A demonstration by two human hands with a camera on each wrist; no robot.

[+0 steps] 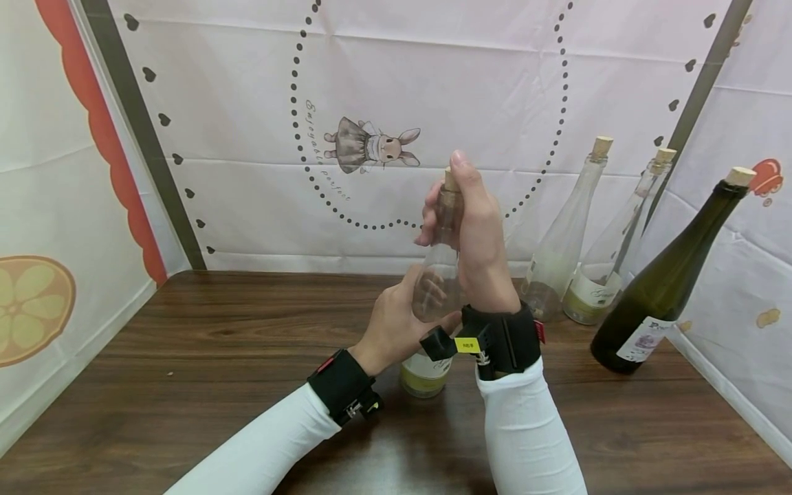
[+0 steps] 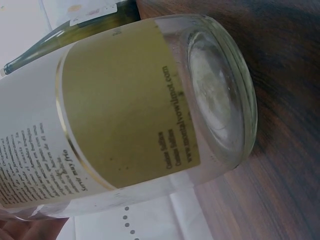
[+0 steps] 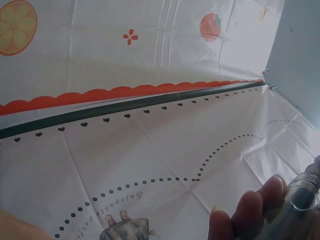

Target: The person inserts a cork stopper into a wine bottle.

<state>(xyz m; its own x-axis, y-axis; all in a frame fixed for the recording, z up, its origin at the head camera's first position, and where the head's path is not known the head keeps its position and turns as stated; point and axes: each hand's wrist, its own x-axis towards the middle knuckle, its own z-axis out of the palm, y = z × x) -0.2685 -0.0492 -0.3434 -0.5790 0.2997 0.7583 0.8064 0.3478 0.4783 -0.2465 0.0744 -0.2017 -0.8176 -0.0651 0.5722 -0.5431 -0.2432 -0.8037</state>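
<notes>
A transparent glass bottle (image 1: 427, 375) with a white and olive-yellow label stands on the brown table in front of me, a cork (image 1: 452, 180) in its mouth. My left hand (image 1: 391, 316) grips its body from the left, above the label. Around the neck curl the fingers of my right hand (image 1: 482, 237), the thumb pointing up beside the cork. The left wrist view is filled by the bottle's label (image 2: 120, 110) and thick base. In the right wrist view, fingers (image 3: 248, 212) lie against the bottle neck (image 3: 302, 197) at the lower right corner.
To the right stand two more corked transparent bottles, one plain (image 1: 566, 227) and one labelled (image 1: 594, 292). Nearer is a dark green corked bottle (image 1: 658, 289) with a white label. A printed white cloth (image 1: 260, 137) hangs behind the wooden table (image 1: 216, 357).
</notes>
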